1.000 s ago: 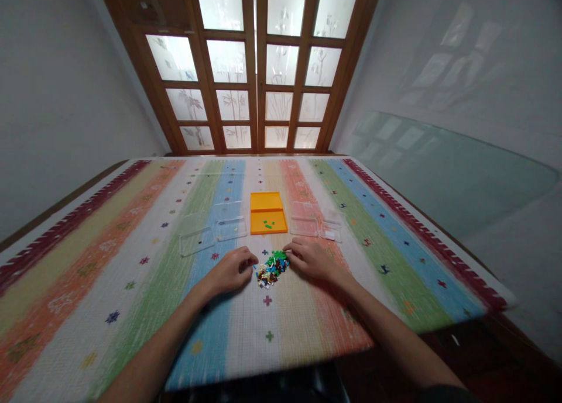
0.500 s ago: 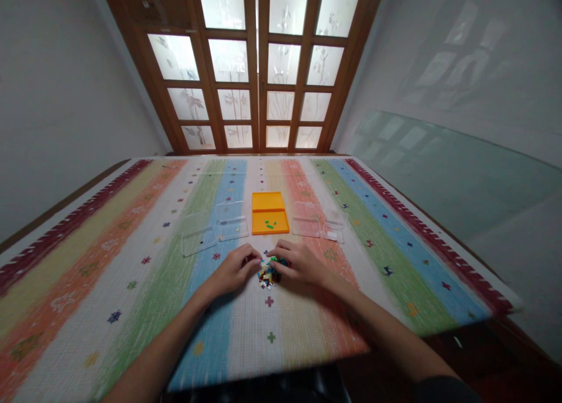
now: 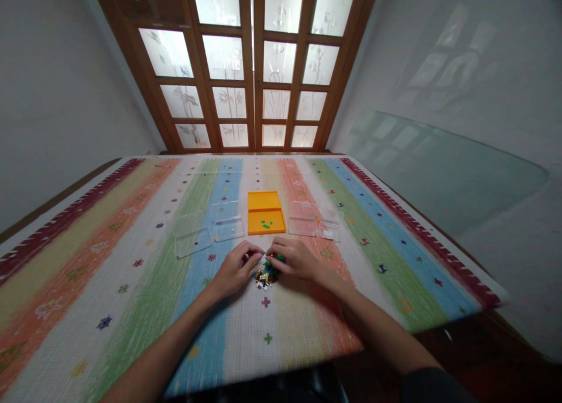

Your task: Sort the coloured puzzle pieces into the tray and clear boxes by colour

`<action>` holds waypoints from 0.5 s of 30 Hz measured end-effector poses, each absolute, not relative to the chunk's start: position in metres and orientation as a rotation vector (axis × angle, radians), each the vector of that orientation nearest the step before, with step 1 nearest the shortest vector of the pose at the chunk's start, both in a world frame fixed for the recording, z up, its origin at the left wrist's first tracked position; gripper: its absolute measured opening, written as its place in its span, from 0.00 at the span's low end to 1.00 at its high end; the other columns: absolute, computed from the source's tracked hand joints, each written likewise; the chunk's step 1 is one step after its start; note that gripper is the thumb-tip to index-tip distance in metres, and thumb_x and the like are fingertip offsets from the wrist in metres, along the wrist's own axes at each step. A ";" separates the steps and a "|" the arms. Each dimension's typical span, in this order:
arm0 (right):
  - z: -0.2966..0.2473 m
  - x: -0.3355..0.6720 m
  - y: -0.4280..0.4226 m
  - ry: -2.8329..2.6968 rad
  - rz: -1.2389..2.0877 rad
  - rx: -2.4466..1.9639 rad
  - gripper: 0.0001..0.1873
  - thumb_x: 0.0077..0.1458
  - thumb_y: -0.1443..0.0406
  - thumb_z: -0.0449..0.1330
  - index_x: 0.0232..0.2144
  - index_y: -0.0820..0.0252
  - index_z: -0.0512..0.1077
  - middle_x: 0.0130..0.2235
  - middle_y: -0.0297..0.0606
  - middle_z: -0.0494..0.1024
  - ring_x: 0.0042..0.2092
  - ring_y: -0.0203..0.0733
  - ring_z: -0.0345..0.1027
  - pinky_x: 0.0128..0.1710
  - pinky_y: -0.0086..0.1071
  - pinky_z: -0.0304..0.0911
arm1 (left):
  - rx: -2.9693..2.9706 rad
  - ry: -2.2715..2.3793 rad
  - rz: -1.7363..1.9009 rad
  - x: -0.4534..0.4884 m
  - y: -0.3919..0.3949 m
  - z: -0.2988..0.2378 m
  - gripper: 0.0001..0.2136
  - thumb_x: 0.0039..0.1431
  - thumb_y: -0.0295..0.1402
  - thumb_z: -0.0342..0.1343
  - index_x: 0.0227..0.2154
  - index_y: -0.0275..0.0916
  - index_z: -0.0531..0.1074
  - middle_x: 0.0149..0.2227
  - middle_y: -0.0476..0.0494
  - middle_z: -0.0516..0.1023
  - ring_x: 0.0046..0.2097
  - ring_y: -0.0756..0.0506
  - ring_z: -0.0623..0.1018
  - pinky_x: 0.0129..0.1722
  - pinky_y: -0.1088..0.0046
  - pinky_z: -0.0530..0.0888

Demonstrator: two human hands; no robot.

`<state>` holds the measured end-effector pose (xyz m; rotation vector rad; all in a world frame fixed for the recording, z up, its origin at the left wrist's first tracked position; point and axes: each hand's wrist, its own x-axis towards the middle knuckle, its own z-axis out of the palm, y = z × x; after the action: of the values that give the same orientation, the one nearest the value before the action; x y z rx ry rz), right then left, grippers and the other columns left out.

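A small heap of colourful, partly shiny little pieces point(image 3: 264, 278) lies on the striped tablecloth between my hands. My left hand point(image 3: 237, 267) is at the heap's left edge, thumb and fingers pinched together. From the right, my right hand point(image 3: 295, 259) curls its fingers over the heap's far side, partly covering some green pieces. The fingertips of both hands come close together above the heap. What either pinch holds is too small to name. Beyond the hands lies an open orange case point(image 3: 266, 200) with several small green pieces point(image 3: 266, 226) in its near half.
Left of the case lie two open clear plastic boxes point(image 3: 193, 253) point(image 3: 228, 237), with tiny bits in them. On its right are a clear box point(image 3: 302, 234) and a smaller clear box point(image 3: 336, 238) with something pale in it. The tablecloth's near edge point(image 3: 263, 375) lies below my forearms.
My fingertips have drawn closer together over the heap, with my right hand slightly further left. The whole view has shifted a little; the case and boxes lie as before.
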<state>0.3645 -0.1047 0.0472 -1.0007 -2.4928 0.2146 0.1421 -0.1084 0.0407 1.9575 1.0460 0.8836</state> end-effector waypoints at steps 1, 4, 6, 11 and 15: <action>0.050 0.370 -0.101 -2.486 0.215 -1.025 0.09 0.65 0.65 0.56 0.37 0.60 0.77 0.36 0.40 0.77 0.35 0.38 0.70 0.34 0.29 0.59 | 1.955 1.069 0.897 0.140 -0.107 0.041 0.13 0.67 0.40 0.50 0.41 0.38 0.74 0.39 0.42 0.77 0.36 0.46 0.75 0.39 0.68 0.72; 0.060 0.394 -0.084 -2.437 0.212 -1.174 0.10 0.65 0.66 0.57 0.38 0.60 0.79 0.34 0.40 0.79 0.34 0.38 0.70 0.34 0.29 0.58 | 1.938 1.173 0.921 0.128 -0.101 0.040 0.15 0.68 0.41 0.48 0.50 0.38 0.71 0.40 0.43 0.77 0.36 0.46 0.75 0.39 0.68 0.73; 0.065 0.412 -0.070 -2.431 0.158 -1.331 0.09 0.62 0.67 0.59 0.35 0.61 0.80 0.32 0.40 0.79 0.34 0.39 0.71 0.35 0.30 0.58 | 1.957 1.225 0.899 0.119 -0.098 0.036 0.16 0.68 0.41 0.47 0.51 0.38 0.70 0.37 0.44 0.77 0.35 0.46 0.75 0.39 0.67 0.73; 0.069 0.437 -0.042 -2.434 0.138 -1.761 0.10 0.61 0.66 0.60 0.38 0.60 0.83 0.37 0.45 0.84 0.36 0.42 0.74 0.33 0.30 0.57 | 2.109 1.214 0.808 0.110 -0.095 0.031 0.14 0.67 0.39 0.48 0.47 0.39 0.72 0.39 0.42 0.77 0.38 0.44 0.75 0.43 0.64 0.73; 0.070 0.433 -0.036 -2.472 0.107 -1.930 0.13 0.61 0.65 0.58 0.38 0.58 0.84 0.36 0.46 0.85 0.36 0.44 0.75 0.31 0.30 0.57 | 2.172 1.200 0.784 0.113 -0.097 0.032 0.12 0.67 0.37 0.47 0.46 0.39 0.72 0.41 0.41 0.76 0.40 0.43 0.75 0.45 0.63 0.73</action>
<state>0.4334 -0.0358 0.0703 -1.9304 -2.4715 0.1070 0.1125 -0.0967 0.0321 2.1725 1.2001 0.7844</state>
